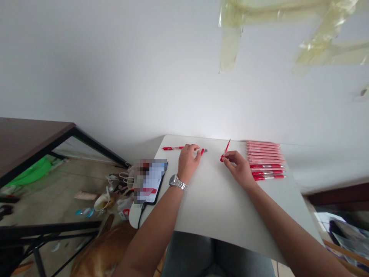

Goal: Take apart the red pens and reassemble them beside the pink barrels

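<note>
My left hand point(188, 159), with a metal watch point(178, 182) on the wrist, rests above the white table, thumb and forefinger curved but apart. Just beyond the thumb tip is a short red pen part point(202, 151); I cannot tell whether they touch. Beside it lies a small dark grey piece point(205, 150). A red pen point(172, 148) lies at the far left, partly hidden behind this hand. In my right hand point(238, 167), thumb and fingers pinch a red pen piece point(222, 158), from which a thin red refill point(227, 145) points upward.
On the right of the table point(213, 207) lie several wrapped pens point(263, 152) in a row, with red pens point(268, 172) in front. A phone point(154, 182) with a cable is at the left edge. The wall point(173, 69) stands behind. A brown animal point(103, 250) lies below left.
</note>
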`<state>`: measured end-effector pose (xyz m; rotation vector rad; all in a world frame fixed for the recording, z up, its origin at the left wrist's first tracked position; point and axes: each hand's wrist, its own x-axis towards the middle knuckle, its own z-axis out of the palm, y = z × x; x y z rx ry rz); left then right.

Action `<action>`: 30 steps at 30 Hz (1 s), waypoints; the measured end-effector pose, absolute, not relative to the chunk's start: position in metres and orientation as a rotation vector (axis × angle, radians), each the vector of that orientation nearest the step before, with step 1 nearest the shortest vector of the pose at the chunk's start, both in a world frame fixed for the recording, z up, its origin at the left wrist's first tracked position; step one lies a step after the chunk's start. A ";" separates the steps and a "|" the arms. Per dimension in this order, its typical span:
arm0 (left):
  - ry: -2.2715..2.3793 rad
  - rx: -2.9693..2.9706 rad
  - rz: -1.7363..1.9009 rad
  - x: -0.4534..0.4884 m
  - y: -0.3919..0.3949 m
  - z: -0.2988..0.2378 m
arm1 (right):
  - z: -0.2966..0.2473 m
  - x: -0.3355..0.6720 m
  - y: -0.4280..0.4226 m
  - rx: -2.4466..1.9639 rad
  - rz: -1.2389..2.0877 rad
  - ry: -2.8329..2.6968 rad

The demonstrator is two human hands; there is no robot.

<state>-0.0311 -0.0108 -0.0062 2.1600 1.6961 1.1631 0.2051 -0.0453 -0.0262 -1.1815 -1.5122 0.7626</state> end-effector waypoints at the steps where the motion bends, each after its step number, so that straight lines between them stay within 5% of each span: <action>1: 1.668 2.183 1.150 -0.029 -0.011 -0.007 | -0.026 0.205 -0.045 -1.187 0.760 -1.514; 30: 1.713 2.371 0.993 -0.014 -0.009 -0.004 | -0.024 0.205 -0.046 -1.212 0.784 -1.530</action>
